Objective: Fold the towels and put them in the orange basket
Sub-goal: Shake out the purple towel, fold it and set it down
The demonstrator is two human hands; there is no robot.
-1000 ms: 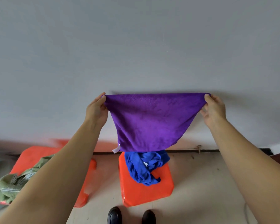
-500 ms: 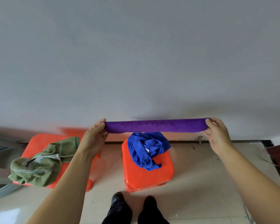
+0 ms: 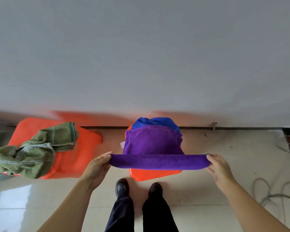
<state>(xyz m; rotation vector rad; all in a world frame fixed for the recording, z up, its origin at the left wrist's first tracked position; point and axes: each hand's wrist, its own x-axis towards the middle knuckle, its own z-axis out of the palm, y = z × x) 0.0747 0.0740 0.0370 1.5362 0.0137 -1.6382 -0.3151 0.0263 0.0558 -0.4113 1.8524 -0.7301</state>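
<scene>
Now left hand (image 3: 97, 166) and right hand (image 3: 219, 168) pinching purple towel (image 3: 157, 153) edge taut — far half draped over blue towel (image 3: 156, 122), bare floor (image 3: 224, 148) right.

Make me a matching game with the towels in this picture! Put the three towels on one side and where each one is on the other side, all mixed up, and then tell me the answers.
Towels:
1. purple towel
2. blue towel
3. green towel

Where:
A. crumpled on the orange thing on the left
B. stretched between the left hand and the right hand
C. bunched up against the wall, partly hidden behind another towel

Pairs: 1-B, 2-C, 3-A
</scene>
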